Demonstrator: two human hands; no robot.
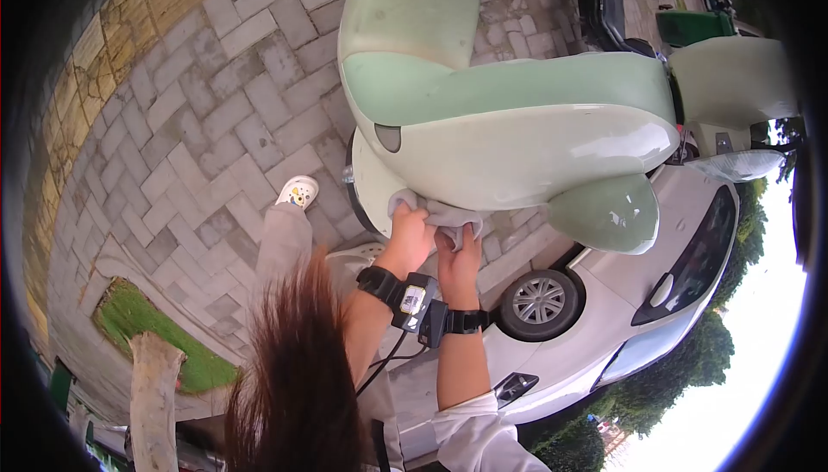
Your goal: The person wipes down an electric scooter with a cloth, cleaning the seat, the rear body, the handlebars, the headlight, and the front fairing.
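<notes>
Hands [412,239] close together, fingers [469,236] bent

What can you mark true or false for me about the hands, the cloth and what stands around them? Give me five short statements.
1. One hand and the other hand both grip the grey cloth. True.
2. The cloth is spread out flat. False: it is bunched up at the fingers.
3. A black strap goes around a wrist. True.
4. The scooter is bright red all over. False: the scooter is pale green and cream.
5. The ground by the white shoe is bare soil. False: it is laid with paving blocks.
</notes>
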